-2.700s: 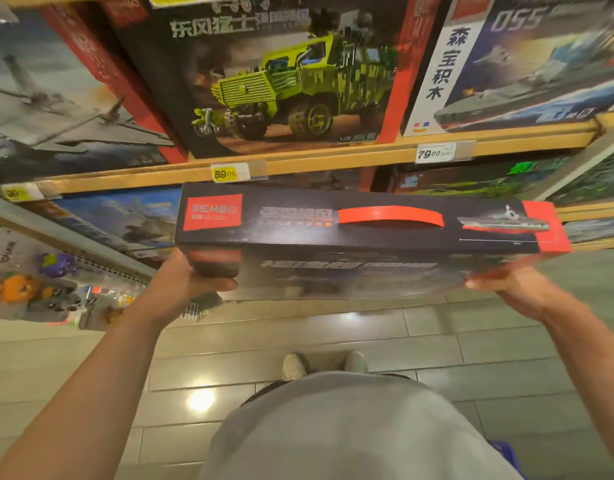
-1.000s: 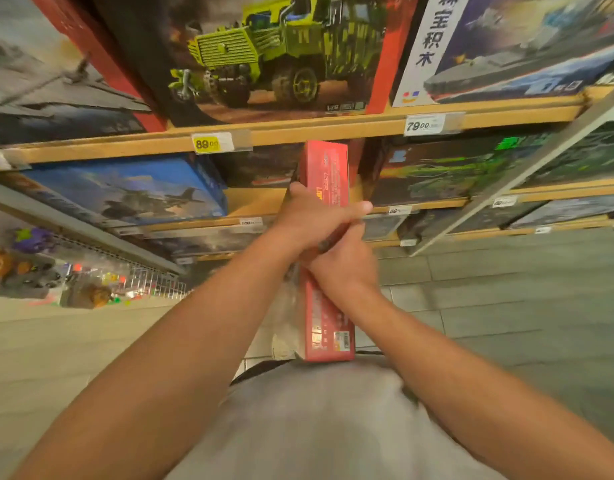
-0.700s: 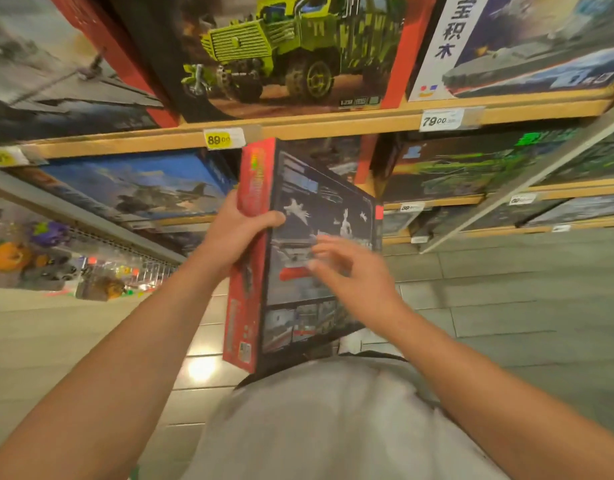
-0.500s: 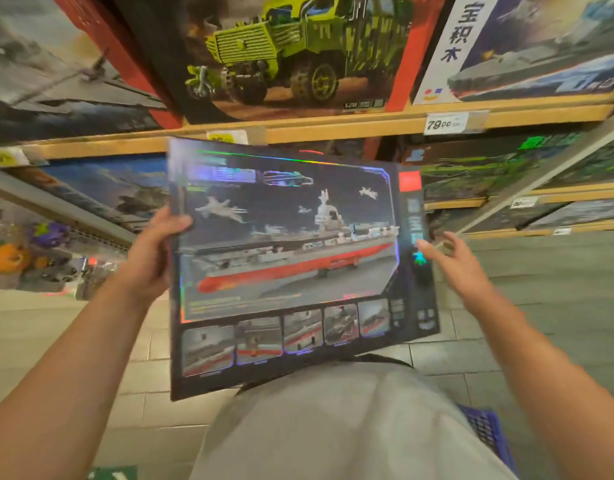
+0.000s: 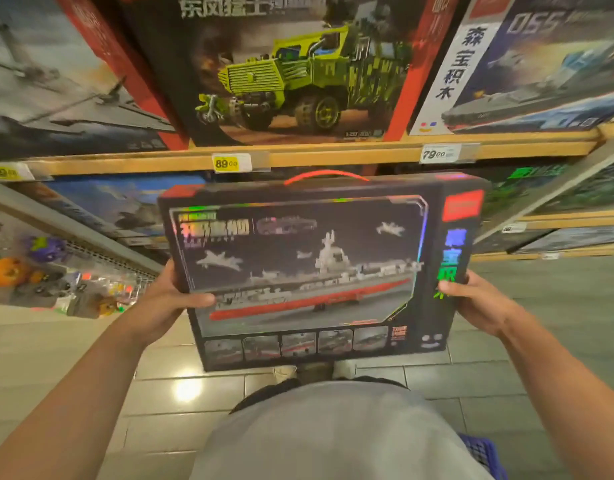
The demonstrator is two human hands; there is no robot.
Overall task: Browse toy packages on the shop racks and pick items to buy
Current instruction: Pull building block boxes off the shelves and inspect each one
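Head view shows my left hand (image 5: 167, 303) and right hand (image 5: 478, 303) gripping the side edges of the ship box (image 5: 312, 271) at frame centre, thumbs curled over its glossy front; I judge it stiff, bulky, slightly slippery, best carried by its red handle (image 5: 326, 174).

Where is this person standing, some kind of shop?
Most likely a toy shop aisle: a wooden shelf stocked with boxed building sets, price tags on its edge, and a ship set box held in both hands.
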